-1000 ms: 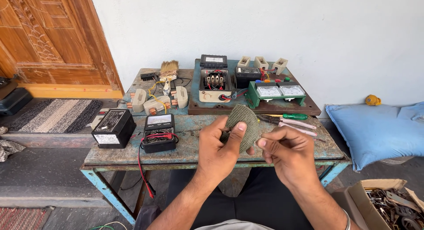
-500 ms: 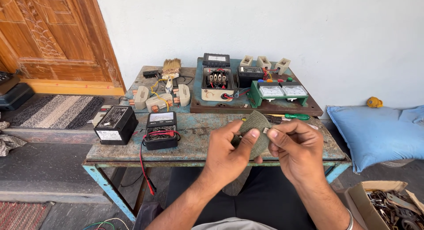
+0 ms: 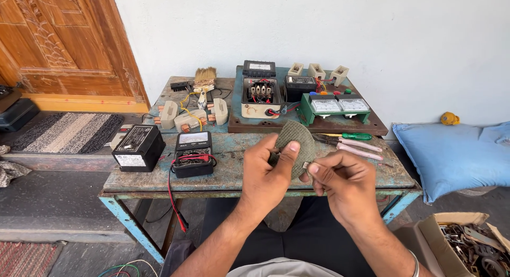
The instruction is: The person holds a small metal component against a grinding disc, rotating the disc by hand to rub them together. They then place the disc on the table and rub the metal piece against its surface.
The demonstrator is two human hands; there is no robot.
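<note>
Above the bench's [image 3: 159,176] front edge, the left hand [image 3: 268,176] gripped a rounded green-grey pad [image 3: 297,144], thumb across it; the right hand's [image 3: 342,181] fingertips [image 3: 313,169] pinched its lower edge.

A dull olive-green pad [image 3: 297,144] is showing between the hands. The table [image 3: 234,173] is wearing chipped blue paint over grey, rust-brown at its edges. Near the left edge a black box [image 3: 139,148] is sitting beside a black meter [image 3: 193,153] trailing red wires. By the right edge a green-handled screwdriver [image 3: 353,136] is lying. At the back, a green meter stand [image 3: 333,108] is showing white dials. A striped grey mat [image 3: 66,132] is lying beneath the carved orange-brown door [image 3: 64,40]. A cushion [image 3: 454,154] is showing pale blue.
</note>
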